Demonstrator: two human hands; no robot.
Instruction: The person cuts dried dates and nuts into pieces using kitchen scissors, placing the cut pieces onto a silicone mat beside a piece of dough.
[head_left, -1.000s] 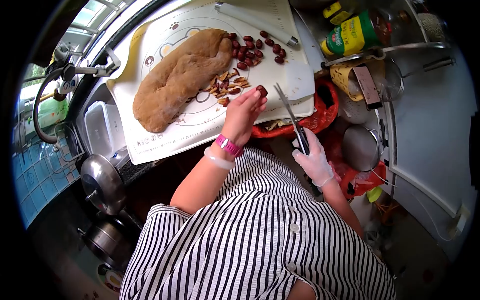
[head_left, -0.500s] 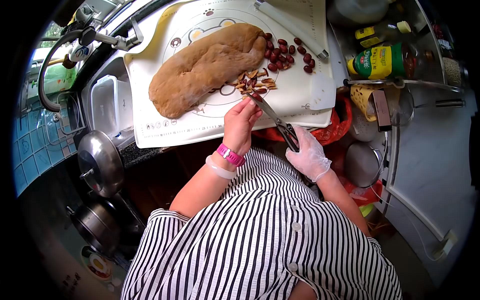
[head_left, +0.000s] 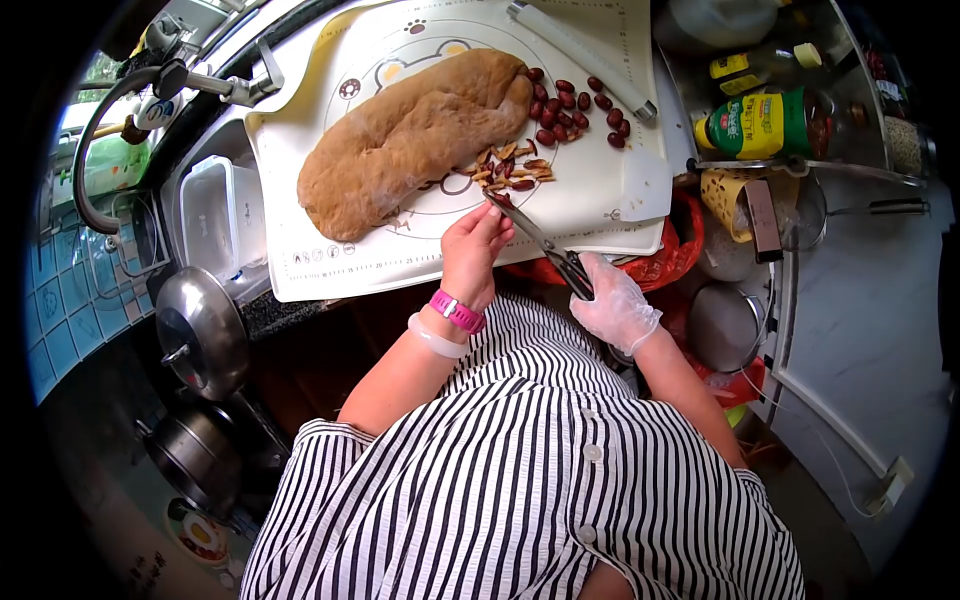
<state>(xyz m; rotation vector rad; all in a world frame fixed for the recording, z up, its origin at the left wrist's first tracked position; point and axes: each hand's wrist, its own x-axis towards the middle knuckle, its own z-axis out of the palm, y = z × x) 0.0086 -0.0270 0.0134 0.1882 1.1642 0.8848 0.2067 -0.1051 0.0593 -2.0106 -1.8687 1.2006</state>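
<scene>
My left hand (head_left: 470, 258), bare with a pink watch at the wrist, pinches a red date (head_left: 502, 199) between thumb and fingertips. In my right hand (head_left: 617, 308), which wears a clear plastic glove, are dark-handled scissors (head_left: 545, 243). Their blades reach the date at my left fingertips; whether they are closed through it is too small to tell. Cut date pieces (head_left: 513, 168) lie just beyond the blade tips. Whole red dates (head_left: 566, 100) are scattered behind them. A long slab of brown dough (head_left: 410, 140) rests to the left on the white mat (head_left: 585, 215).
A white rolling pin (head_left: 580, 58) lies at the mat's back right, with a translucent scraper (head_left: 646, 190) at its right edge. Sauce bottles (head_left: 755, 124) stand on a rack to the right. At the left are a plastic container (head_left: 215, 215) and a metal pot lid (head_left: 200, 330).
Both hands and the scissors have shifted slightly left. A date piece now lies among the cut ones near the blade tips. The date in my left fingers shows less.
</scene>
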